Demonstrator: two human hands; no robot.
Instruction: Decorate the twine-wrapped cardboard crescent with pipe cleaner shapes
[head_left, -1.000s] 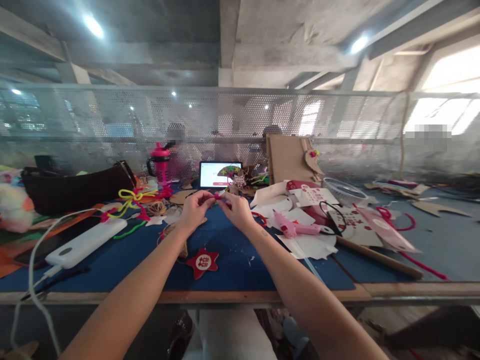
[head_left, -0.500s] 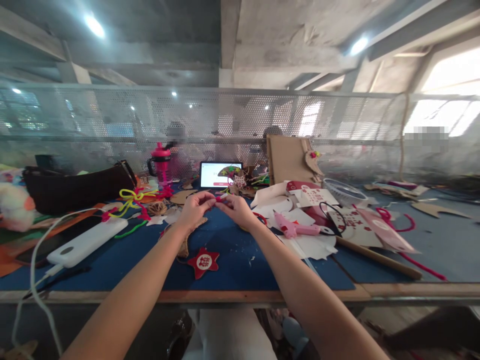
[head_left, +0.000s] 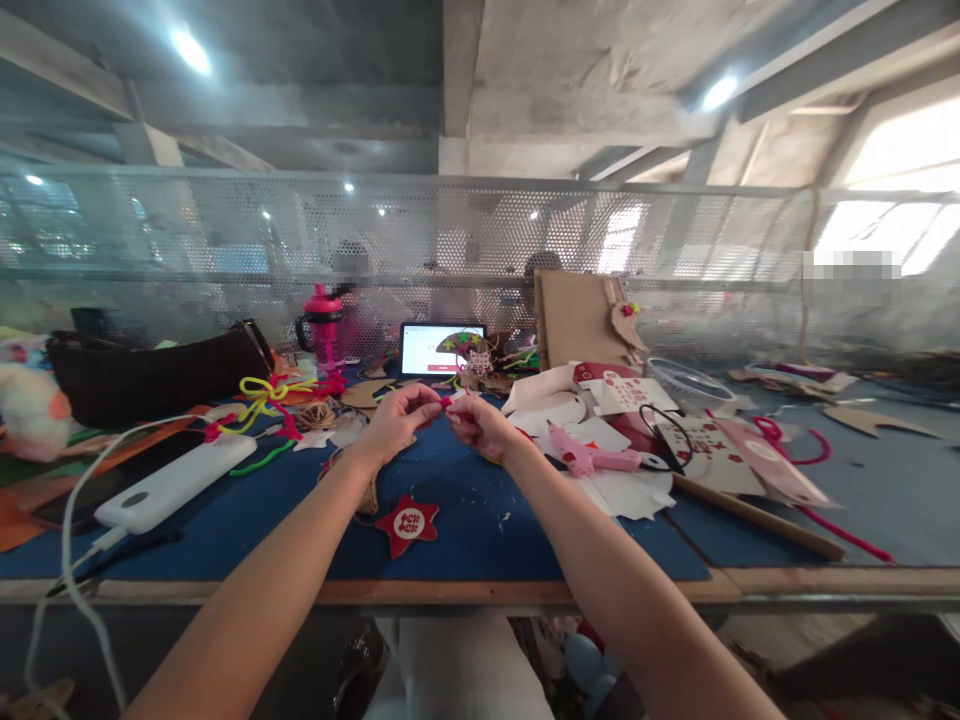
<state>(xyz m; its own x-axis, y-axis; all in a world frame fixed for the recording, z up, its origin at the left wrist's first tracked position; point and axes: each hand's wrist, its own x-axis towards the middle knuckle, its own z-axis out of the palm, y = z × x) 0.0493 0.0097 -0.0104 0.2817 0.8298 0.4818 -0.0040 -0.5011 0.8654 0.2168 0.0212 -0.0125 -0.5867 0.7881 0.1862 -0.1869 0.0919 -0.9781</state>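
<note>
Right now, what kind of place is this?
Probably a craft workshop: a pink glue gun and a decorated red star lie on a cluttered blue worktable, under a bare concrete ceiling.

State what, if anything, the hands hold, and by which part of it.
A small pink piece, held between the left hand and the right hand; which part of it each grips is too small to tell.

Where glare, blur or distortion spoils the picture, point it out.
Head view: daylight whites out the window at upper right; head view: the ceiling lamps bloom; head view: the forearms look stretched toward the bottom corners; head view: the small pink piece between the hands is too soft to make out.
</note>
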